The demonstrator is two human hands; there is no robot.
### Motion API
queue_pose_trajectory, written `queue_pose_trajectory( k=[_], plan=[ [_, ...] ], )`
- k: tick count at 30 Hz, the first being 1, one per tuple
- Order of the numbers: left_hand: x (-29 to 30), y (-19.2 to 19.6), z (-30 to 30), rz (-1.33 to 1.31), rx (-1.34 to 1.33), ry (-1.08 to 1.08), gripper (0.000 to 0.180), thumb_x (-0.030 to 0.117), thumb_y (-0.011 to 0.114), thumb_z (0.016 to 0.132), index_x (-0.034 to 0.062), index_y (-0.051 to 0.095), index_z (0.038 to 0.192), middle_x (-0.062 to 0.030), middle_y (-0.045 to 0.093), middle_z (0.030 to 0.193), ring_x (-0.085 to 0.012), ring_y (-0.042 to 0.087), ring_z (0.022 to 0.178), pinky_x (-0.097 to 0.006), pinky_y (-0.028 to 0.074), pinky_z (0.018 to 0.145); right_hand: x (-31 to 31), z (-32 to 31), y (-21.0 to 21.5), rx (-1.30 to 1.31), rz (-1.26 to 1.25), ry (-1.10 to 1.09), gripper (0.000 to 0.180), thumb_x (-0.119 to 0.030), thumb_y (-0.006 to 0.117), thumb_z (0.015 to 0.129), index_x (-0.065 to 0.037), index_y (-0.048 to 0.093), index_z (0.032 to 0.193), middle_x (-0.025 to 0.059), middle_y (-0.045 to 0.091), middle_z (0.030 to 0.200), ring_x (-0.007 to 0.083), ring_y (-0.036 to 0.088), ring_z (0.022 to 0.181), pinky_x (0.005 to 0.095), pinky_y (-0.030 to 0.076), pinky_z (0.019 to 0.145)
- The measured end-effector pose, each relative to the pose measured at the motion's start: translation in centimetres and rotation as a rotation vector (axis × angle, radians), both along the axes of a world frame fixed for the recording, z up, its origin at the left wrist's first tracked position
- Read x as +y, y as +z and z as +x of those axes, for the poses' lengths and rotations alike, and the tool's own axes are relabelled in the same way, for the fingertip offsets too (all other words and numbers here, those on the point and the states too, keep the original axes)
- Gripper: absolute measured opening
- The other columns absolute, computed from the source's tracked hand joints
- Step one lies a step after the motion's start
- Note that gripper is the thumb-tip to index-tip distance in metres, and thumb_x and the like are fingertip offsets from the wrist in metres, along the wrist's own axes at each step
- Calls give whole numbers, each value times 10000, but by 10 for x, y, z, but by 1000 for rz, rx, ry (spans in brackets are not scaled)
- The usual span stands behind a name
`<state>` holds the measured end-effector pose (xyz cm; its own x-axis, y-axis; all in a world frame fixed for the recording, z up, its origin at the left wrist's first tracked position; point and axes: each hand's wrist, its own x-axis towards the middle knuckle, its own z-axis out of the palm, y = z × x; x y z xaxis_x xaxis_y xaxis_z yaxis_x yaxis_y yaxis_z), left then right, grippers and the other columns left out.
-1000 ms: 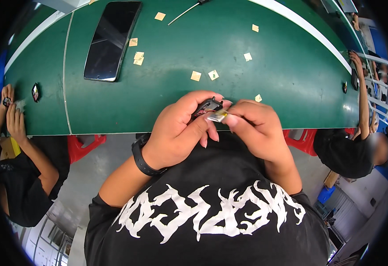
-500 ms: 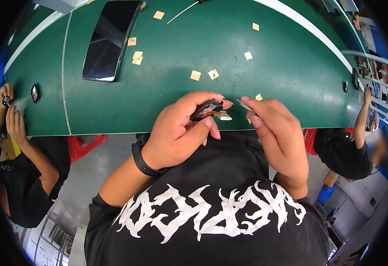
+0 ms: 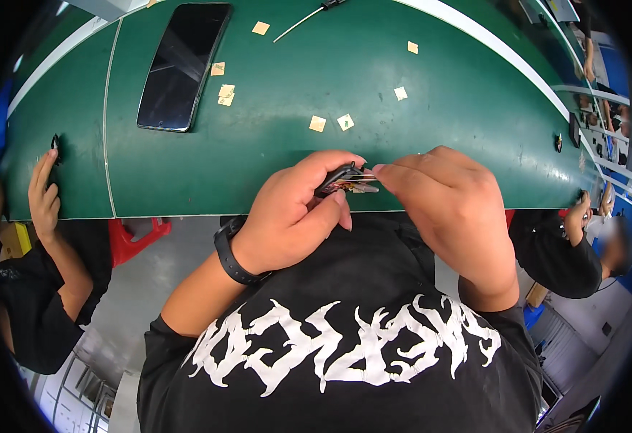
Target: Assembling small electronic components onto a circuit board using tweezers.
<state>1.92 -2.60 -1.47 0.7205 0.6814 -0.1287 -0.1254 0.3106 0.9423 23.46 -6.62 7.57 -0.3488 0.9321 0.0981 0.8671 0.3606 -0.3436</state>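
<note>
Close to the table's near edge, my left hand [image 3: 294, 198] is closed around a small black plastic housing [image 3: 340, 177], thumb below and fingers over the top. Its open side shows small coloured parts and a silvery piece at the lower right. My right hand [image 3: 451, 206] is closed in a pinch at the housing's right side. Between its fingertips and the housing shows a thin silver piece [image 3: 368, 175], mostly hidden by the fingers; its exact kind cannot be made out.
On the green table [image 3: 258, 159] lie a black smartphone [image 3: 179, 72], a screwdriver [image 3: 305, 22] and several small tan square stickers [image 3: 317, 124]. A co-worker's hand [image 3: 44, 198] touches a small dark part at the left. Another person [image 3: 568, 249] sits at the right.
My right hand has moved left and up, bringing the thin silver piece to the housing. My left hand stays nearly still. The left co-worker's hand has reached the dark part on the table.
</note>
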Motion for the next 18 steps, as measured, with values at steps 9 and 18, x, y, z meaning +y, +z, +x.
queue_pose_trajectory(
  k=[9,18],
  plan=[
    [3,3,-2,49,30,-26,482,-86,451,920,5,510,1389,-71,686,942,-73,600,678,-227,482,614,3,-4,0,-86,28,45,277,-91,687,721,-77,738,993,4,695,916,199,622,739,326,541,653],
    [7,4,-4,74,33,-65,472,-99,451,918,-6,508,1377,-76,687,946,-82,619,686,-223,466,598,8,-2,-1,-20,-27,81,235,-51,706,718,-70,728,951,21,713,896,229,638,736,352,529,655]
  ],
)
